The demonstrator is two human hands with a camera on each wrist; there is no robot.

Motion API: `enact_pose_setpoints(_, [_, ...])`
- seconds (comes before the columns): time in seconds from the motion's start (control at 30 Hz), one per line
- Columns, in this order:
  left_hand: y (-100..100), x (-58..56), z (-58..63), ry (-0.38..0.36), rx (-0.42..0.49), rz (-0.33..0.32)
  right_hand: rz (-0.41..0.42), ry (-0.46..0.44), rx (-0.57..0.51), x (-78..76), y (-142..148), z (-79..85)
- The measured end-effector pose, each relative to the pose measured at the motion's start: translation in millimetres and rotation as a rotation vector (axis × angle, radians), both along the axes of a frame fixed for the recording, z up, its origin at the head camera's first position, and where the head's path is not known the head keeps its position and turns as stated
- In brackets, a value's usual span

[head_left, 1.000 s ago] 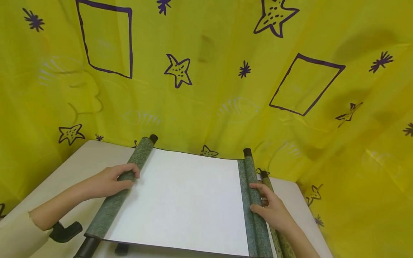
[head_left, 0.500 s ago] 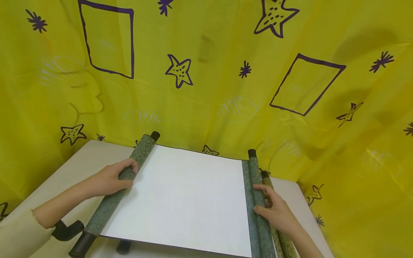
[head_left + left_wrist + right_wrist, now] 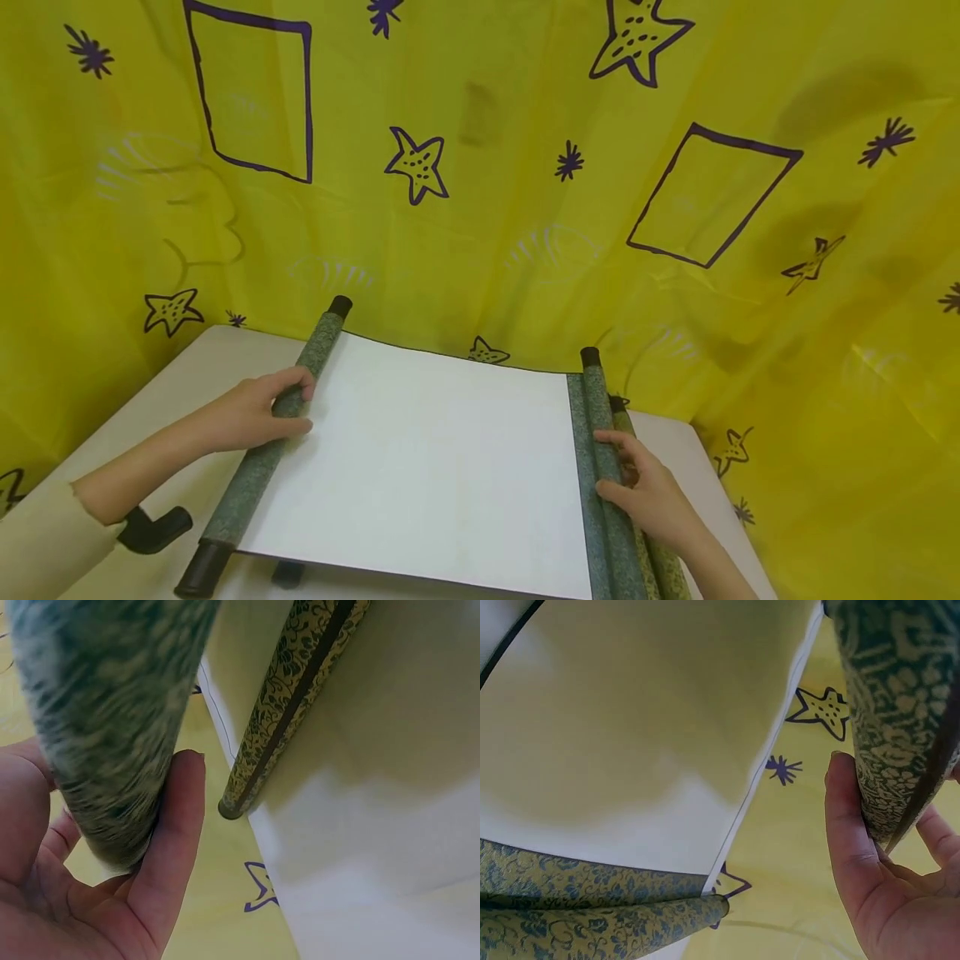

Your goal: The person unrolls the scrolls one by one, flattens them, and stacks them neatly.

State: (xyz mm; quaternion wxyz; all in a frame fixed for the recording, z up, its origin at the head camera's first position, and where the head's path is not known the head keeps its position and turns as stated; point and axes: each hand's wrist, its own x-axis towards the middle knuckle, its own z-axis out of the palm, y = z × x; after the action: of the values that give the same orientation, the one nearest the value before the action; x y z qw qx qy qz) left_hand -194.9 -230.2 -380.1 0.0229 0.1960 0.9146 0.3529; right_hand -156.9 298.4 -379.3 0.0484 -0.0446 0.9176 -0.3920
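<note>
A scroll with a blank white sheet (image 3: 442,467) is spread between two green patterned rollers with black end knobs. My left hand (image 3: 251,414) grips the left roller (image 3: 247,492), thumb toward the sheet; in the left wrist view the fingers curl round that green roll (image 3: 105,727). At the other side my right hand (image 3: 647,493) holds the right roller (image 3: 621,542) between thumb and fingers. The right wrist view has the hand (image 3: 907,900) round this patterned roll (image 3: 900,720). Part of each roller's underside is hidden by the hands.
Under the scroll is a white table (image 3: 172,392). A second, olive patterned scroll roll (image 3: 666,571) lies right of the held one, partly covered. Below the sheet shows a dark knob (image 3: 288,574). A yellow curtain (image 3: 495,208) with purple drawings hangs behind the table.
The two rollers have moved farther apart, so more white sheet shows. The left roll looks thinner and its top end has tilted; the right hand and roller have shifted slightly right.
</note>
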Motion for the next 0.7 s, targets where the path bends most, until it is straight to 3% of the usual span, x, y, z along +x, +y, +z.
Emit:
enact_pose_setpoints(0.4, [-6.0,2.6,1.8,0.055,0.005,-0.053,-0.029,-0.015,0.022,3.1,5.1,0.0])
enact_pose_setpoints(0.7, [-10.4,2.9,2.3,0.009,0.012,-0.033,-0.041,-0.02,0.031,5.3,9.0,0.2])
